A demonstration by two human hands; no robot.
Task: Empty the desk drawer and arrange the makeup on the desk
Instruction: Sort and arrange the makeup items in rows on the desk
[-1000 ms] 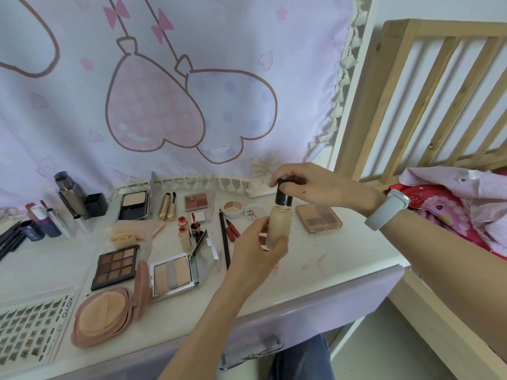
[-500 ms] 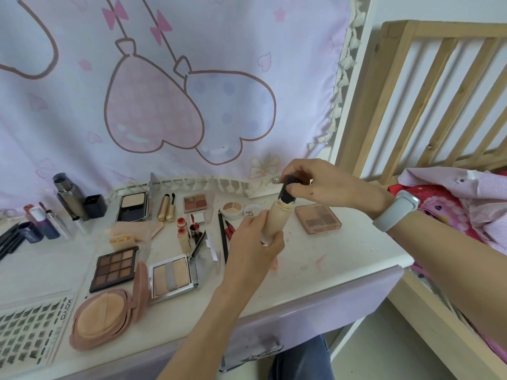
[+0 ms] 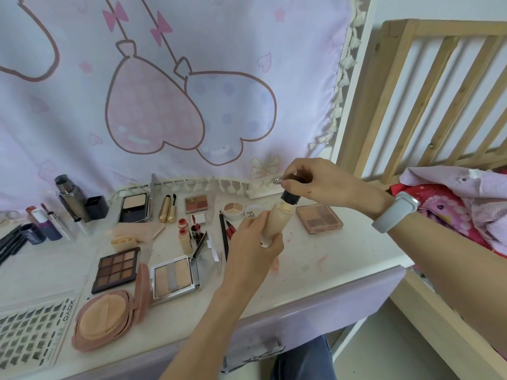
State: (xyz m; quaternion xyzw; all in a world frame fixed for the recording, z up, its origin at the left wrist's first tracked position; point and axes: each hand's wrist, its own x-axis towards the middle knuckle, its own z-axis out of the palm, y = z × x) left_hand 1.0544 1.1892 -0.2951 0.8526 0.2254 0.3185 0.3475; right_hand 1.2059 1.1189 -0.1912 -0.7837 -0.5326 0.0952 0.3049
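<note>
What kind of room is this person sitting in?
Most likely a bedroom or dorm corner: a small desk strewn with makeup stands against a pink balloon-print curtain, and right beside it is a wooden bed rail with rumpled bedding.

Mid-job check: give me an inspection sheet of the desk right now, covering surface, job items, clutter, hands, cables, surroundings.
Surface: white desk, faint pink smears on its right part.
Job's things: foundation bottle held tilted above the desk; nine-pan palette, round pink compact open, pink palette.
Clutter: lash sheet at left edge; pencils and small tubes mid-desk.
Hands: left hand grips the bottle body; right hand fingers pinch its black cap.
Cables: nothing seen.
Surroundings: balloon-print curtain, wooden bed rail, drawer front.
</note>
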